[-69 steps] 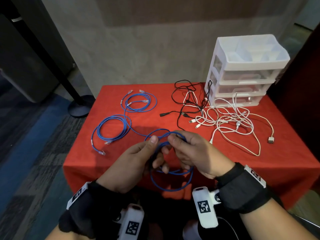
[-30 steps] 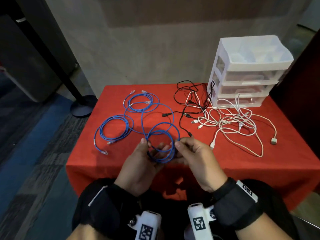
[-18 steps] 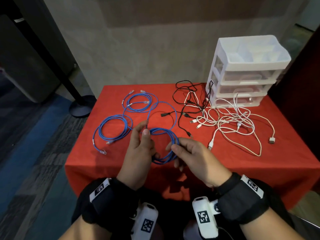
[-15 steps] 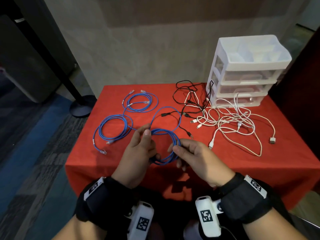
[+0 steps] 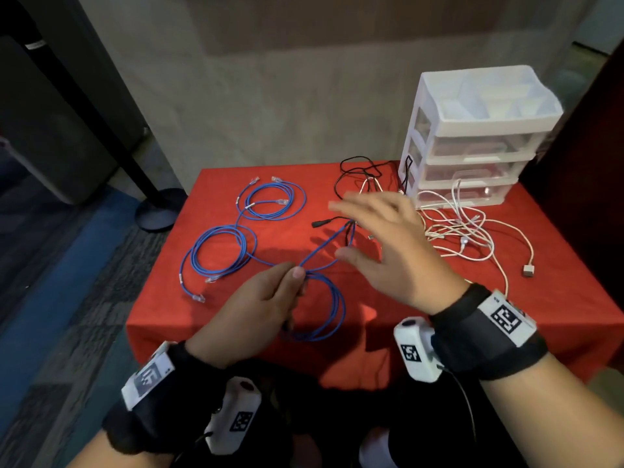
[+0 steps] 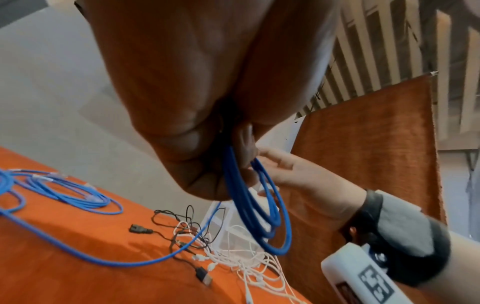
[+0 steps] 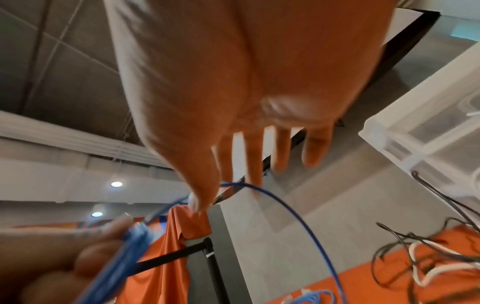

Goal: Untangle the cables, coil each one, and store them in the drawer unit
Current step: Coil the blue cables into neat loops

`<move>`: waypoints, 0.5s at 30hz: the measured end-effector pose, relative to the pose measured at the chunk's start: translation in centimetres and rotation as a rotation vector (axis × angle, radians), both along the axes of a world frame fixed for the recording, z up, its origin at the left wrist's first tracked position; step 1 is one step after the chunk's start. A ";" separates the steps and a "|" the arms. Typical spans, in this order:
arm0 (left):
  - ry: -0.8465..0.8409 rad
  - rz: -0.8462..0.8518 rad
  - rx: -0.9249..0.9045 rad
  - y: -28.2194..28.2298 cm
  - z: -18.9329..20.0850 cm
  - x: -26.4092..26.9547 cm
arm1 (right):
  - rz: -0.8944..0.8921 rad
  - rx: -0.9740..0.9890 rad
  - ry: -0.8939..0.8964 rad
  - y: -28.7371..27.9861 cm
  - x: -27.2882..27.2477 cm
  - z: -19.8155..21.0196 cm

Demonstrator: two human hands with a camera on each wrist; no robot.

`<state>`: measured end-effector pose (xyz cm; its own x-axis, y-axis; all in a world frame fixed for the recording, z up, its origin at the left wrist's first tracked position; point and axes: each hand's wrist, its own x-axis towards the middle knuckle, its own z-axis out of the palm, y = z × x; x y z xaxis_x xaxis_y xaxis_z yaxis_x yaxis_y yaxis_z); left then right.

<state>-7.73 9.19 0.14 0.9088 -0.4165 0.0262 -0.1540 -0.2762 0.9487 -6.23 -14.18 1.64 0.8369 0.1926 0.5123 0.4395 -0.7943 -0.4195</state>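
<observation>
On a red tabletop (image 5: pixel 422 298) strewn with cables, the right hand (image 5: pixel 388 238) has let go, fingers spread, reaching for slack; the left hand (image 5: pixel 266 305) still pinches the half-wound blue coil (image 5: pixel 327 309), drawers (image 5: pixel 472 157) unopened

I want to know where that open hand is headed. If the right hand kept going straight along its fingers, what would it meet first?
Probably the black cable tangle on the red tablecloth: the right hand points up-left over it, fingers spread, holding nothing. Depth is unclear; it might pass above.
</observation>
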 end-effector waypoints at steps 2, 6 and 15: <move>-0.007 0.074 -0.065 0.3 0.6 0.3 | 0.057 -0.006 0.135 -0.5 0.6 -0.7; 0.163 0.303 -0.325 1.3 1.3 1.1 | 0.079 0.166 0.309 -1.0 -0.3 -2.5; 0.750 0.527 -0.580 -2.2 -3.0 0.4 | 0.031 1.057 0.499 4.2 -2.8 -4.1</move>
<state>-7.35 6.95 -2.90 0.8362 -0.0727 -0.5436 0.5266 0.3832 0.7588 -9.08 -10.00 -2.51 0.9930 -0.1088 0.0458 0.0527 0.0620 -0.9967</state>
